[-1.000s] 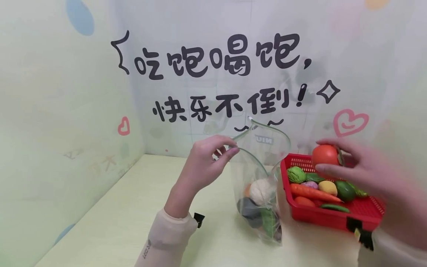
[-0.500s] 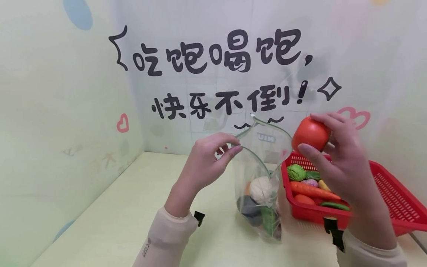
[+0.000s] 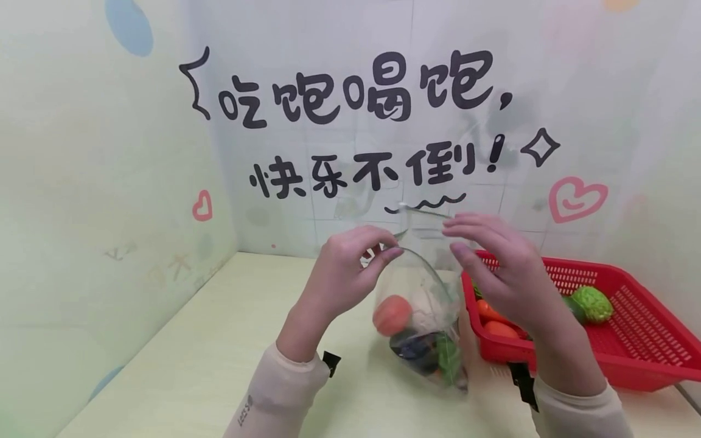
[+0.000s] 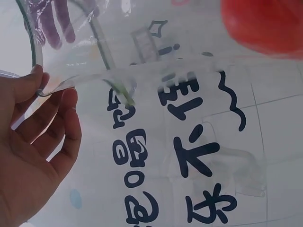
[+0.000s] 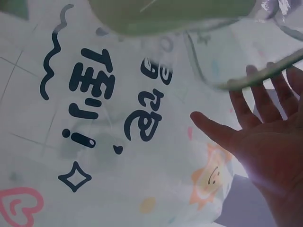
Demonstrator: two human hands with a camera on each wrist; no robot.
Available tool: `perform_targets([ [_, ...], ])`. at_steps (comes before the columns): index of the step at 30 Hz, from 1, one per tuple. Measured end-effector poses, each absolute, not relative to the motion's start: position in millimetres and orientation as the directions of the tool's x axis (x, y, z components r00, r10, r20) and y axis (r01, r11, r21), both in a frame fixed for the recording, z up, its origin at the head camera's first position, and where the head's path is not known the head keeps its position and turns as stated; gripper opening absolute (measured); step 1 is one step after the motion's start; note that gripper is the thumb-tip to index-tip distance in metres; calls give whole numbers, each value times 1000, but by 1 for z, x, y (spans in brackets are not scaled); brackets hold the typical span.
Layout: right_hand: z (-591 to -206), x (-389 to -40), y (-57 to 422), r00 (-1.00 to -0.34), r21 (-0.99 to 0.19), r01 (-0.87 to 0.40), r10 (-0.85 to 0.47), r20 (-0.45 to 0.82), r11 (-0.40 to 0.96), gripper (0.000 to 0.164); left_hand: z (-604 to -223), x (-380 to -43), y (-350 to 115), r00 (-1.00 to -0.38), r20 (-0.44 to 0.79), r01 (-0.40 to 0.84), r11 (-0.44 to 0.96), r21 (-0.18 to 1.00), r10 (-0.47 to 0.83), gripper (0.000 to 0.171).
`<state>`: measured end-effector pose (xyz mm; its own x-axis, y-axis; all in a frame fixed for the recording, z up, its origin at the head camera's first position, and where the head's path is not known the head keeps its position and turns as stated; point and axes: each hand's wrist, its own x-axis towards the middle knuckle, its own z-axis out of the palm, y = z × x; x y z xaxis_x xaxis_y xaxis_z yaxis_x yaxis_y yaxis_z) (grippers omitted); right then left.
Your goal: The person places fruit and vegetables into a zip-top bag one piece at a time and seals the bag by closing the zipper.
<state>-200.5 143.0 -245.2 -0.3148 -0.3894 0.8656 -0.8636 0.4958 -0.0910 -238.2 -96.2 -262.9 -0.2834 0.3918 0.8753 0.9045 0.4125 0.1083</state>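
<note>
My left hand pinches the rim of a clear zip bag between thumb and fingers. The bag stands on the table with its mouth spread. Inside it, a red tomato is at the left, beside a pale white vegetable. Below them are a dark vegetable and a green one; the plastic blurs their kinds. My right hand, fingers extended and holding nothing, is at the right side of the bag's mouth. In the left wrist view the tomato looks blurred.
A red basket stands to the bag's right. A bumpy green vegetable, carrots and a tomato-like red piece lie in it, partly behind my right hand. A printed wall rises at the back.
My right hand carried the tomato left from above the basket and let it go; the tomato is now in the bag. My left hand keeps its pinch, and the bag's rim has shifted slightly.
</note>
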Motion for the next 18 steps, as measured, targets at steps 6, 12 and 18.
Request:
perform_targets([
  [6, -254, -209, 162, -379, -89, -869, -541, 751, 486, 36, -264, -243, -98, -340, 880, 873, 459, 164, 331, 6],
  [12, -253, -210, 173, -361, 8, -830, -548, 754, 558, 33, -263, -245, -100, -377, 912, 851, 449, 272, 162, 4],
  [18, -245, -209, 177, -242, 48, -758, -348, 906, 651, 27, -261, -242, -88, -272, 961, 914, 299, 273, -46, 4],
])
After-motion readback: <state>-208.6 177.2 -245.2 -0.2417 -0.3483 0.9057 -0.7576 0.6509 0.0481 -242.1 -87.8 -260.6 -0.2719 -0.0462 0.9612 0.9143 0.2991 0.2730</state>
